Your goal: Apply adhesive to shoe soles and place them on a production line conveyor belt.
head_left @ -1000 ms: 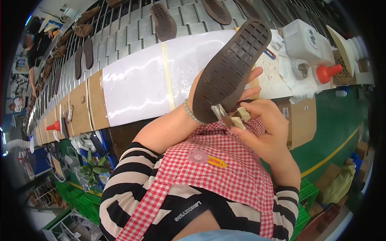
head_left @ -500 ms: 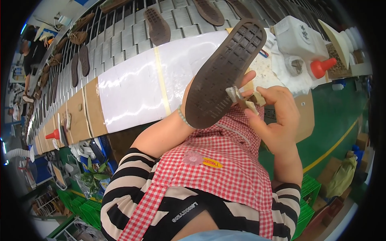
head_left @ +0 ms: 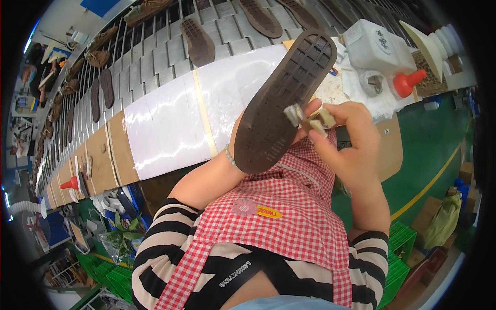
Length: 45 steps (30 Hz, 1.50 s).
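Note:
A dark brown shoe sole slants up over my lap, its gridded tread facing me. My left hand grips it from behind; only some fingertips show past its right edge, and the rest is hidden. At that edge my right hand pinches a small brush-like tool with a pale, blocky body between thumb and fingers. The tool's whitish tip is smeared by motion and lies against or just over the tread; I cannot tell which.
Beyond the white-covered worktop runs a slatted metal conveyor carrying several brown soles. At the right stand a white plastic jug, a glass jar and a red-capped bottle. Green crates sit low right.
The whole scene has shifted slightly with my head. My right hand and the small tool have moved a little left over the sole's edge. My left hand keeps its hold.

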Each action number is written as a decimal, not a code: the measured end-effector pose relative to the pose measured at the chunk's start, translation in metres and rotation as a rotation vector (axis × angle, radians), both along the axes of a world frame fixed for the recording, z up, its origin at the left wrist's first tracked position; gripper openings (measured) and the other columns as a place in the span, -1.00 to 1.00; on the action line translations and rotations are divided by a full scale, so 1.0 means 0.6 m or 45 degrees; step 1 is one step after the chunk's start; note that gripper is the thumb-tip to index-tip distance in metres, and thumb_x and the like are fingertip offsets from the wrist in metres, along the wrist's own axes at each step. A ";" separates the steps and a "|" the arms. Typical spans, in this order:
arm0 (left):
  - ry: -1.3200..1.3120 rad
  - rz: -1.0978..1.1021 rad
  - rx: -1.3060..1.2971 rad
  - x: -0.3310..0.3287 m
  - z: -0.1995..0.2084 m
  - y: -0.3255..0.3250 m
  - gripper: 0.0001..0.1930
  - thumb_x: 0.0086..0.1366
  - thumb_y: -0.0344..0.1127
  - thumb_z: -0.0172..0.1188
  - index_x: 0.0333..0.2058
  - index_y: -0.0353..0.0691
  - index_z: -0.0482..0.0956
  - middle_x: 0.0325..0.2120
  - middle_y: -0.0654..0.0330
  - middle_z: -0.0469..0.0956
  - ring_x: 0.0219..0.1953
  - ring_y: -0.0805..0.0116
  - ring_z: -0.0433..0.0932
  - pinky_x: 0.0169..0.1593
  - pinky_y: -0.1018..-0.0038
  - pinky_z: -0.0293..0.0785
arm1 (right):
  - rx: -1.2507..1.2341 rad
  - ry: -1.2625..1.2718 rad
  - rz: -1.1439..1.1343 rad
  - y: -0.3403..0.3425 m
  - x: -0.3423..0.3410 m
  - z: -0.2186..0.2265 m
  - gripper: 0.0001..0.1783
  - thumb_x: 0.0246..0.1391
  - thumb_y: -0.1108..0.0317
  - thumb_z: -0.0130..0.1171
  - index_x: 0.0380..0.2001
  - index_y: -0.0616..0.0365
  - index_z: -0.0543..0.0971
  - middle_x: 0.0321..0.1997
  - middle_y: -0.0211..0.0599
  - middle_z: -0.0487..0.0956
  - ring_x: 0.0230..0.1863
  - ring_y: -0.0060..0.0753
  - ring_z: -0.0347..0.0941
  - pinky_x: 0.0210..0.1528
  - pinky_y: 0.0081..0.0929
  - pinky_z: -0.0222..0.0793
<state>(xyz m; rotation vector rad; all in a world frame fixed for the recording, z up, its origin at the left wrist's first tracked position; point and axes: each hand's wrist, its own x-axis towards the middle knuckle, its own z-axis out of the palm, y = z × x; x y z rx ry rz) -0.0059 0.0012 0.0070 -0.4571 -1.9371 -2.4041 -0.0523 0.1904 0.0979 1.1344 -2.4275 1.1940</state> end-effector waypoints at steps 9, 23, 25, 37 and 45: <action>-0.087 -0.007 0.420 0.005 0.005 0.019 -0.48 0.48 -0.20 0.08 0.34 -0.20 0.26 0.25 0.07 0.40 0.31 0.28 0.37 0.36 0.38 0.34 | -0.101 -0.023 -0.064 0.005 -0.019 -0.003 -0.57 -0.23 0.42 0.50 -0.20 0.20 0.60 -0.34 -0.30 0.59 -0.27 -0.23 0.50 -0.16 -0.35 0.37; -0.493 -0.370 1.806 0.008 -0.008 -0.066 -0.32 0.41 0.14 0.03 0.25 -0.34 0.34 0.17 -0.11 0.41 0.17 0.01 0.45 0.35 0.09 0.31 | -0.242 -0.008 -0.215 0.008 -0.030 0.019 -0.54 -0.17 0.52 0.45 -0.12 0.22 0.59 -0.25 -0.31 0.55 -0.26 -0.44 0.44 -0.12 -0.49 0.37; -0.478 -0.203 1.759 0.014 0.001 -0.089 -0.38 0.43 0.00 0.07 0.25 -0.38 0.33 0.19 -0.11 0.40 0.16 0.05 0.46 0.30 0.18 0.43 | -0.275 -0.006 -0.132 0.006 -0.029 0.002 -0.54 -0.18 0.53 0.45 -0.11 0.22 0.58 -0.26 -0.32 0.53 -0.26 -0.42 0.42 -0.12 -0.49 0.37; -0.021 0.133 1.959 0.045 0.001 -0.234 -0.55 0.47 -0.32 -0.03 0.22 -0.50 0.34 0.23 -0.15 0.38 0.20 0.03 0.48 0.26 0.24 0.53 | -0.264 -0.347 0.256 -0.084 -0.020 -0.116 -0.56 -0.15 0.50 0.44 -0.12 0.25 0.58 -0.23 -0.26 0.56 -0.20 -0.39 0.49 -0.09 -0.49 0.42; -0.239 0.420 1.576 0.004 -0.077 -0.415 -0.46 0.52 -0.12 -0.25 0.27 -0.42 0.30 0.29 -0.19 0.30 0.34 -0.10 0.27 0.41 0.04 0.20 | -0.390 -1.275 0.491 -0.108 -0.029 -0.269 -0.60 0.01 0.45 0.40 -0.05 0.27 0.57 -0.15 -0.41 0.58 -0.11 -0.57 0.46 0.02 -0.56 0.36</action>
